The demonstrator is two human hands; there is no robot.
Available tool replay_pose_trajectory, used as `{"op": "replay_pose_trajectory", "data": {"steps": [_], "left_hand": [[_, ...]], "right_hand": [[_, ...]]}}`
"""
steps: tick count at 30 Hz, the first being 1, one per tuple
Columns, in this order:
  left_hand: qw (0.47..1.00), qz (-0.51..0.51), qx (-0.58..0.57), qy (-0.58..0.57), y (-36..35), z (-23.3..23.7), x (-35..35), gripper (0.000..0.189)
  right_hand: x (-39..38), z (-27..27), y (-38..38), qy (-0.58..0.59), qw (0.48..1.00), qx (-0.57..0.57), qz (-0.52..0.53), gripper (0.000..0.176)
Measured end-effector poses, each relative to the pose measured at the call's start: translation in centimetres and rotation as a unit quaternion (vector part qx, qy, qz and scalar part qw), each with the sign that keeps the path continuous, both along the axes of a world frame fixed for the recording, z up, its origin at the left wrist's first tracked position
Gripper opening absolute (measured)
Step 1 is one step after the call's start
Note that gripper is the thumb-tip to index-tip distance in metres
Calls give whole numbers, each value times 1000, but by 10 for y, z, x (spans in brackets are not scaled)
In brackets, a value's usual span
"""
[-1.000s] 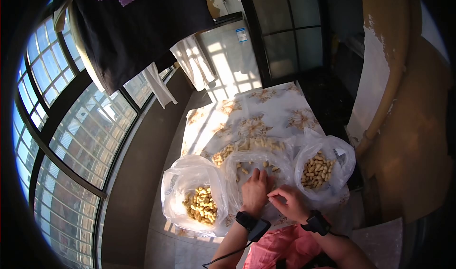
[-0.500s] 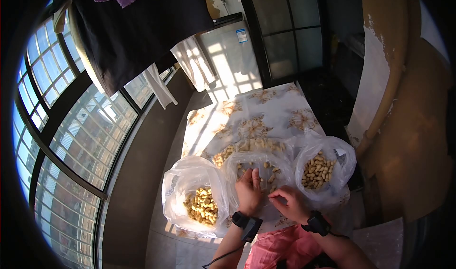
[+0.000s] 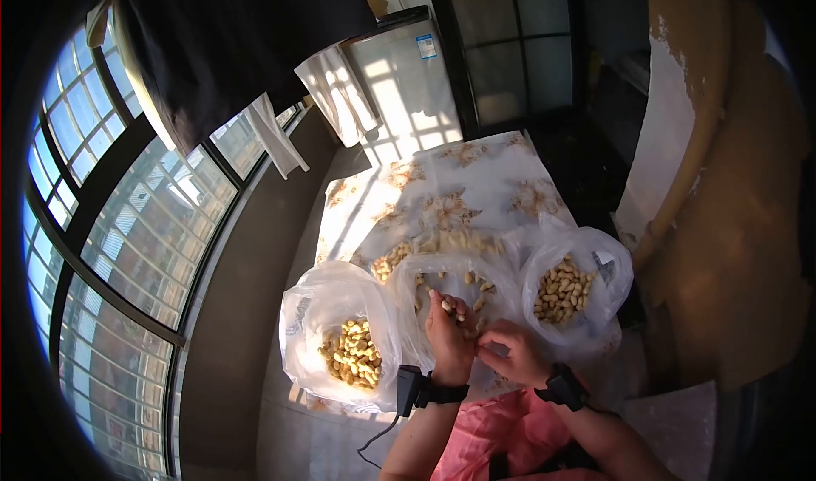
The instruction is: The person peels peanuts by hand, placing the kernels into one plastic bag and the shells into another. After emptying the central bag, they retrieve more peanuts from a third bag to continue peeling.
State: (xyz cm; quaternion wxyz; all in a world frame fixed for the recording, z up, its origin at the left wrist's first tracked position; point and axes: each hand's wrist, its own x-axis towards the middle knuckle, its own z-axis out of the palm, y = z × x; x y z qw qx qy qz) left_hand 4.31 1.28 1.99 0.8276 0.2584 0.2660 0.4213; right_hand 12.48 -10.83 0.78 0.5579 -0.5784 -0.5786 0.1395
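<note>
My left hand [image 3: 448,338] is turned palm up over the middle clear plastic bag [image 3: 501,270], its fingers curled around several unshelled peanuts [image 3: 457,311]. Close against it is my right hand [image 3: 516,355], thumb and fingers pinched together at the edge of the left palm. Whatever lies between those fingertips is too small to make out. More loose peanuts [image 3: 484,286] lie in the middle bag beyond the hands. To the left stands an open plastic bag [image 3: 299,328] with sunlit peanuts [image 3: 351,355]. Another open bag [image 3: 619,268] on the right holds peanuts [image 3: 563,291] as well.
A flowered cloth [image 3: 450,205] covers the table under the bags. Farther back, peanuts [image 3: 391,262] show through plastic. Beyond the table stands a white appliance [image 3: 408,86]. Dark clothing [image 3: 246,48] hangs at upper left, near a barred window [image 3: 161,234].
My left hand has rolled palm up, so the peanuts in it now show. My right hand has come up against it with fingers pinched. The view has shifted slightly.
</note>
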Motion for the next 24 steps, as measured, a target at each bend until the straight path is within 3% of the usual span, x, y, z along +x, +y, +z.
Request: {"op": "replay_pose_trajectory", "data": {"steps": [6,15,17,24], "left_hand": [[999,-8,-29,12,-12,-15,-5,41],[995,-68,-41,-62,-13,-35,-7,42],[980,-113,-45,-160,-8,-42,-9,42],[977,-48,-137,-153,0,-23,-13,33]], "right_hand": [[-3,-4,2,52,999,11,-7,10],[-2,-4,3,62,998,19,-24,17],[-3,-1,4,52,997,41,-27,19],[-2,-1,3,61,997,25,-32,20]]}}
